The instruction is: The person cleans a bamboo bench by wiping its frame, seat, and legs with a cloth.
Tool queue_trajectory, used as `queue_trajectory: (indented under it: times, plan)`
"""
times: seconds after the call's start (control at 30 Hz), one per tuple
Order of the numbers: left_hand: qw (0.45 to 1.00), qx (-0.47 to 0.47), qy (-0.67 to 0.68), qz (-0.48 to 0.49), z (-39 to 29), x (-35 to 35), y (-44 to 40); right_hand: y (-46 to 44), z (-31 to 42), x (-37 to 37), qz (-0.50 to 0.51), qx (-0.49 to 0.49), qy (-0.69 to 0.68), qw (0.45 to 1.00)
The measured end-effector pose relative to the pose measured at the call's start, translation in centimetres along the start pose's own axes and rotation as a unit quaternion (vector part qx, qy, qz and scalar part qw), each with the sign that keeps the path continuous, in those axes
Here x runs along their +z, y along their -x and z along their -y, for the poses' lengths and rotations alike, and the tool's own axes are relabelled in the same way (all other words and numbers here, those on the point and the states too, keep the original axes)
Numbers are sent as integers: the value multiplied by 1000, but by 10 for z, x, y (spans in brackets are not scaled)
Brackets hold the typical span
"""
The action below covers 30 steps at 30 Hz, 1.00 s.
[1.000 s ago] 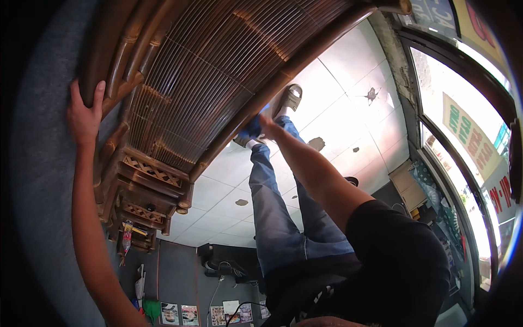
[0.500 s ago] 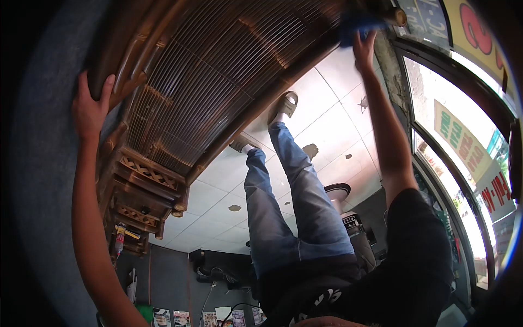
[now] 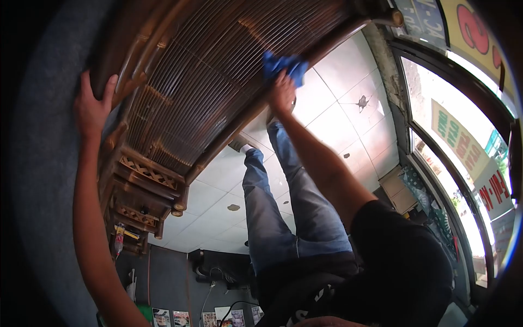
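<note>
My right hand (image 3: pixel 282 94) is closed on a crumpled blue cloth (image 3: pixel 285 67), which lies against the front rail of a dark bamboo bench (image 3: pixel 218 71). That hand is slightly blurred. At the far left, my left hand (image 3: pixel 93 106) grips the thick backrest rail (image 3: pixel 103 65) of the bench, thumb and forefinger on either side of it. Its other fingers are mostly hidden. The bench seat is made of thin slats between the two hands.
White floor tiles (image 3: pixel 327 98) with broken patches lie below the bench. Glass doors with signs (image 3: pixel 457 136) line the right side. A bamboo side piece (image 3: pixel 136 212) with a bottle (image 3: pixel 119 240) stands at lower left. My legs (image 3: pixel 272 201) are close to the bench front.
My right hand has moved left along the bench's front rail with the blue cloth, from the far right end to the middle. My left hand has stayed on the backrest rail.
</note>
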<state>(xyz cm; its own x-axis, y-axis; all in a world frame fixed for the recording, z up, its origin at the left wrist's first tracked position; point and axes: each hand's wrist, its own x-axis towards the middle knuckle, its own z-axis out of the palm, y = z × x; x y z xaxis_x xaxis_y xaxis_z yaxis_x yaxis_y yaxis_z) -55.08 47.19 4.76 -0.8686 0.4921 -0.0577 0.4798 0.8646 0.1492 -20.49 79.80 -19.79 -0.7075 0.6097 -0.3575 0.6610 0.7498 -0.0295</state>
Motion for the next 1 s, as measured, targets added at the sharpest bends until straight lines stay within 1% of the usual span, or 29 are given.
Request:
queue_trajectory:
  times: [0.03, 0.1, 0.13, 0.17, 0.27, 0.3, 0.33, 0.37, 0.4, 0.47, 0.5, 0.57, 0.6, 0.63, 0.7, 0.77, 0.8, 0.83, 0.9, 0.93, 0.97, 1.0]
  plan:
    - [1000, -2, -5, 2, 0, 0, 1, 30, 19, 5, 9, -13, 0, 1000]
    - [1000, -3, -17, 6, 1, -1, 2, 84, 54, 9, 115, -24, -26, 993]
    - [1000, -4, -22, 6, 1, -1, 2, 109, 69, 16, 140, -25, -53, 988]
    - [1000, -3, -28, 7, 0, -1, 2, 124, 81, 24, 171, -13, -93, 981]
    - [999, -13, -42, 19, -3, -4, 1, 156, 111, 42, 214, -1, -93, 972]
    - [999, -14, -38, 21, -8, -6, 1, 160, 119, 39, 260, 15, -83, 962]
    - [999, -14, -34, 23, -8, -7, 1, 153, 118, 38, 363, -25, -110, 925]
    - [999, -13, -30, 21, -7, -6, 0, 136, 118, 39, 456, -66, -137, 877]
    - [999, -14, -28, 23, -4, -5, 1, 122, 117, 37, 547, -106, -160, 814]
    - [999, -25, -32, 30, -5, -6, 1, 99, 108, -13, 585, 10, -288, 758]
    - [998, -30, -34, 36, -8, -8, 0, 79, 88, -11, 550, -6, -355, 756]
    - [998, -26, -44, 32, -6, -6, 2, 12, 25, 12, 372, -107, -486, 783]
    - [999, -22, -41, 27, -6, -5, 2, -30, -3, 9, 265, -146, -512, 804]
    - [999, -19, -37, 22, -7, -5, 3, -76, -12, -24, 202, -68, -548, 809]
    - [999, -19, -29, 20, -7, -5, 2, -167, -26, -95, 51, 77, -614, 784]
    - [999, -24, -19, 29, -6, -4, 2, -255, -34, -108, -69, -1, -686, 724]
    - [999, -19, -20, 23, -6, -3, 2, -293, -32, -113, -104, -13, -668, 737]
    - [1000, -14, -21, 16, -6, -3, 2, -320, -24, -108, -124, -7, -622, 774]
    - [1000, 2, -30, -2, -3, -3, 3, -364, 6, -80, -115, 29, -472, 874]
    - [999, 13, -36, -13, -2, -2, 2, -375, 28, -56, -93, 53, -388, 915]
    - [999, 26, -41, -23, -3, -2, 2, -380, 51, -22, -76, 73, -310, 945]
    - [999, 7, -37, -2, -4, -3, 2, -378, 74, 19, -65, 80, -239, 965]
